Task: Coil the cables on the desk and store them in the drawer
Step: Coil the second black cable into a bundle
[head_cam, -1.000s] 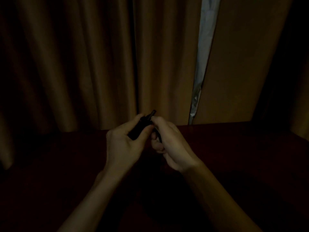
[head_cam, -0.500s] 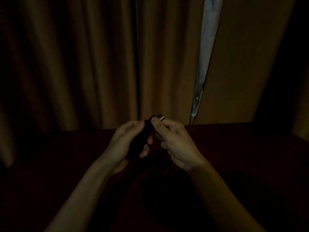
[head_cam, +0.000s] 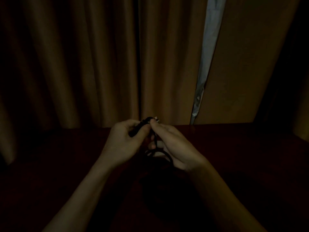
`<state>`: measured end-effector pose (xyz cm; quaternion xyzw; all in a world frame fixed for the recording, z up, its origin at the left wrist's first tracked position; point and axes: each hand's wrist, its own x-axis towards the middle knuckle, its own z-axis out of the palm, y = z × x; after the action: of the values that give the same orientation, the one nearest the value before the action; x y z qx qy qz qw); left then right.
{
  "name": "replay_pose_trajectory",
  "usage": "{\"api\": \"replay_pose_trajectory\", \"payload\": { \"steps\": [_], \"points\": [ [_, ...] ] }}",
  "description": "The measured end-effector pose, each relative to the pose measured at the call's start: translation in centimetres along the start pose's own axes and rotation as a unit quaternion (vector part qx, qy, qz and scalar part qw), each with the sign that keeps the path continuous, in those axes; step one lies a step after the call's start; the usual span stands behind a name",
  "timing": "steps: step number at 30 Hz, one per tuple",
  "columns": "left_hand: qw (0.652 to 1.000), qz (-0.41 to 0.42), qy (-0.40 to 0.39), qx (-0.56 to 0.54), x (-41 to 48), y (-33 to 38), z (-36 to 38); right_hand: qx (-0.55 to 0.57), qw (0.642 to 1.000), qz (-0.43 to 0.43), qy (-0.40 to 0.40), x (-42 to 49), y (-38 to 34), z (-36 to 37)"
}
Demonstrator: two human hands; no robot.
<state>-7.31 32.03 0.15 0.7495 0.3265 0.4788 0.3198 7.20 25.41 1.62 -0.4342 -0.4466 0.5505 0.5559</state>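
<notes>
Over the dark desk [head_cam: 234,148], the left hand [head_cam: 123,144] grips the black cable [head_cam: 146,120] steady — so the right hand [head_cam: 175,148], pinching its plug end [head_cam: 156,119], can probably tuck it.

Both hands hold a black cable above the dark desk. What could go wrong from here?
A loop of the black cable hangs loose between the left hand and right hand; it may slip and uncoil.
The right hand pinches close to the plug; a sharp bend there may strain it.
In this dim light the cable hardly shows against the desk; a tangle may go unseen.
</notes>
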Motion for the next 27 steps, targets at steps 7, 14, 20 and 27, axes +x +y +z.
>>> {"api": "replay_pose_trajectory", "payload": {
  "steps": [7,14,20,27],
  "points": [
    [0.932,0.185,0.059,0.305,-1.0,-1.1,0.6,0.027,0.999,0.003,0.021,-0.2,0.6,0.6],
    [0.997,0.053,-0.057,0.016,-0.7,0.1,0.9,-0.007,0.999,-0.039,0.01,-0.1,0.4,0.1],
    [0.995,0.078,-0.003,0.062,-0.6,-0.3,0.4,-0.067,0.997,0.024,-0.039,0.1,0.0,-1.1],
    [0.991,0.079,-0.042,0.101,-0.7,-1.3,0.2,-0.142,0.989,0.039,-0.032,0.5,0.2,-1.9]
  ]
}}
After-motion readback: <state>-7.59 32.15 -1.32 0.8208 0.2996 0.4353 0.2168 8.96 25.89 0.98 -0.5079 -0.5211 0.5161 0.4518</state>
